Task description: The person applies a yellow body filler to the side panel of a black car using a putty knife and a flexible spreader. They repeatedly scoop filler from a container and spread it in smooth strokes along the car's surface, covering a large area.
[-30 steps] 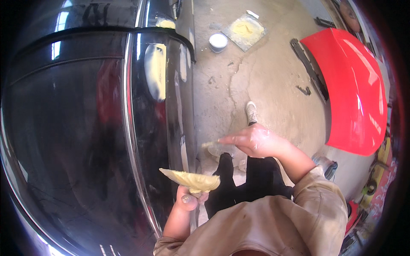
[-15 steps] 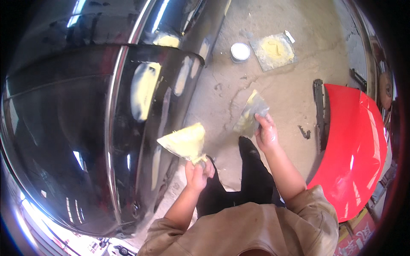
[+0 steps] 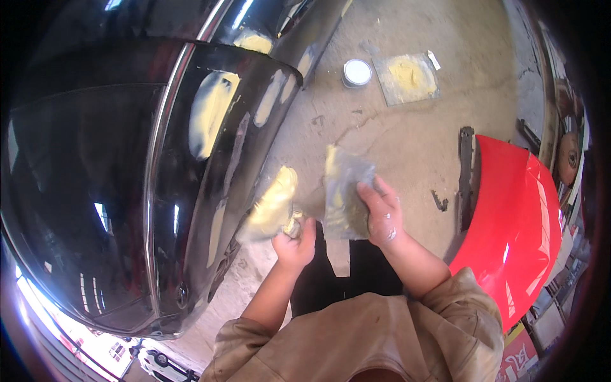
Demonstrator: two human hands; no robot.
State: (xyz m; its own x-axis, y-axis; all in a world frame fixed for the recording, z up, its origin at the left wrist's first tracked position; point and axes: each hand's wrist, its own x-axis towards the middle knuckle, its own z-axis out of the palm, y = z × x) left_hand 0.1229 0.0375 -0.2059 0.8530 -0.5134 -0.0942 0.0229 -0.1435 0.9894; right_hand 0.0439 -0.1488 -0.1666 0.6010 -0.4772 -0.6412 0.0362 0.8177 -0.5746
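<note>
My left hand [image 3: 296, 247] is closed round the handle of a putty knife [image 3: 270, 207], its blade thickly coated with pale yellow filler. In my right hand [image 3: 385, 210] is a grey, flat rectangular spreader [image 3: 349, 191] smeared with filler, pinched between thumb and fingers at its right edge. The two tools are held apart, a short way from each other, in front of my legs. To the left stands a black car panel [image 3: 95, 191] with a yellow filler patch [image 3: 215, 114] and several paler sanded spots.
Ahead on the concrete floor sit a round tin [image 3: 357, 74] with a white top and a square board [image 3: 407, 77] bearing yellow filler. A red car panel [image 3: 509, 223] and a dark strip [image 3: 466, 172] lie to the right. A chrome trim [image 3: 156, 146] runs along the black car.
My right hand has drawn the spreader left and nearer to the putty knife, turning its flat face up. The putty knife's blade has tilted, and my view has shifted slightly.
</note>
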